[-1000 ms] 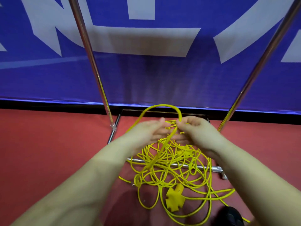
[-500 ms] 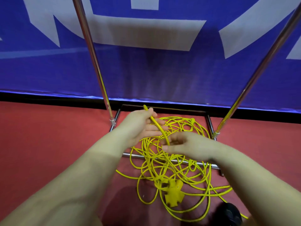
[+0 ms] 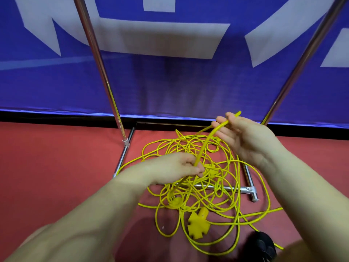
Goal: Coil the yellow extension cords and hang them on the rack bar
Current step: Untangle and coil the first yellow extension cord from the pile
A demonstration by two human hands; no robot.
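A tangled heap of yellow extension cord (image 3: 224, 188) lies on the red floor over the rack's base, with a yellow multi-outlet block (image 3: 198, 223) at its near side. My left hand (image 3: 177, 166) is closed around a strand low over the heap. That strand rises taut to my right hand (image 3: 245, 137), which is raised with fingers spread and the cord running between thumb and fingers. The rack's two chrome uprights (image 3: 98, 59) climb out of the top of the frame; its hanging bar is out of sight.
The rack's chrome base tubes (image 3: 234, 189) run under the cord, with a T-joint at the right. A blue banner (image 3: 170, 82) with white shapes stands right behind the rack. A black shoe (image 3: 263, 244) sits at the bottom right beside cord loops.
My hands have swapped heights: the right rose up and to the right with the strand, the left dropped toward the heap. The cord between them is now stretched straight.
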